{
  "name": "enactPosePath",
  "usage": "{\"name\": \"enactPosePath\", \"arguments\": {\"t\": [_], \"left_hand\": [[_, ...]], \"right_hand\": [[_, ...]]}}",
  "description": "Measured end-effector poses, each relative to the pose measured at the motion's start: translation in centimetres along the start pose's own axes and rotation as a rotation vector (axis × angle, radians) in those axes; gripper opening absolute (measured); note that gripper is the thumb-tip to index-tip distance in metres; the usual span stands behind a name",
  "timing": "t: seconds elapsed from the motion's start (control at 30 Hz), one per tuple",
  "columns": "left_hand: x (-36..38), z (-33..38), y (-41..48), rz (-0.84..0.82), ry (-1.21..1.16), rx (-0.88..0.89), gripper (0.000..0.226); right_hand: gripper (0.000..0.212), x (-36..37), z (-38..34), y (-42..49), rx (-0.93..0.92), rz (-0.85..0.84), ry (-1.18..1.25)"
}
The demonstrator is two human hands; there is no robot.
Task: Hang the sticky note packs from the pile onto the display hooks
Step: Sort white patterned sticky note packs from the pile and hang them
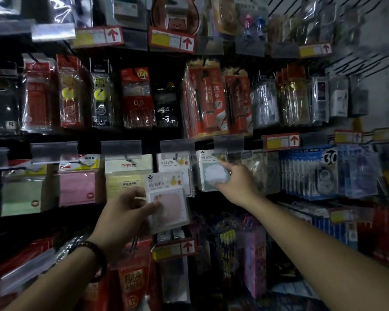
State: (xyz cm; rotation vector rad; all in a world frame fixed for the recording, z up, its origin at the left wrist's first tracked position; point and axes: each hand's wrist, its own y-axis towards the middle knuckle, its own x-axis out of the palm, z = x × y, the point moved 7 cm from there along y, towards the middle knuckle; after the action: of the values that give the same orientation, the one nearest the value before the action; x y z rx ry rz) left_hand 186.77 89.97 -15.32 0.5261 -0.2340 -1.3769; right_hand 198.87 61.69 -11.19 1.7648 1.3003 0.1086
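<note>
My left hand grips a pink sticky note pack in a clear sleeve, thumb on its front, held in front of the display. Behind it a similar "Be Happy" pack hangs on a hook. My right hand reaches to the grey-green sticky note pack hanging one hook to the right; its index finger points at the pack's upper right corner and the thumb touches the lower edge. Whether those fingers pinch the pack is unclear.
Yellow, pink and green note pads hang to the left in the same row. Pen packs fill the row above, blue correction tape packs hang at the right. More goods hang below my arms.
</note>
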Motion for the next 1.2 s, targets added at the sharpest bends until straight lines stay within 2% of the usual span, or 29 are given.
{"name": "enactPosePath", "arguments": {"t": [0.1,0.23,0.3,0.37,0.47,0.53,0.63,0.77,0.9,1.03,1.2], "left_hand": [[-0.1,-0.2,0.2,0.006,0.022,-0.005,0.021],[-0.2,0.1,0.4,0.012,0.008,-0.021,0.020],[-0.2,0.2,0.4,0.009,0.006,-0.024,0.019],[-0.3,0.3,0.5,0.011,0.001,-0.014,0.019],[0.1,0.3,1.0,-0.008,-0.006,-0.021,0.016],[0.7,0.2,1.4,-0.043,-0.053,-0.055,0.014],[1.1,0.3,2.2,-0.061,-0.095,-0.082,0.019],[1.3,1.1,2.7,-0.028,-0.099,-0.036,0.017],[1.6,2.0,2.9,0.017,-0.075,0.031,0.019],[1.5,2.9,3.2,0.082,-0.030,0.094,0.025],[1.4,2.9,4.2,0.102,-0.008,0.083,0.032]], "right_hand": [[0.087,1.3,0.3,1.0,0.038,-0.047,-0.120],[0.093,2.2,0.6,1.4,0.130,-0.162,-0.123],[0.086,1.7,0.1,0.5,0.148,-0.162,-0.118],[0.071,0.8,-1.2,-0.9,0.069,-0.089,-0.120],[0.050,0.3,-3.7,-4.0,-0.059,-0.084,0.062],[0.055,0.9,-5.3,-6.1,-0.108,-0.160,0.182],[0.077,2.2,-7.1,-7.8,-0.187,-0.215,0.240],[0.087,3.2,-7.2,-7.3,-0.224,-0.152,0.237],[0.089,3.5,-7.1,-6.8,-0.222,-0.092,0.306],[0.079,4.0,-7.3,-6.3,-0.255,-0.071,0.332],[0.075,4.6,-7.0,-5.6,-0.242,-0.069,0.296]]}}
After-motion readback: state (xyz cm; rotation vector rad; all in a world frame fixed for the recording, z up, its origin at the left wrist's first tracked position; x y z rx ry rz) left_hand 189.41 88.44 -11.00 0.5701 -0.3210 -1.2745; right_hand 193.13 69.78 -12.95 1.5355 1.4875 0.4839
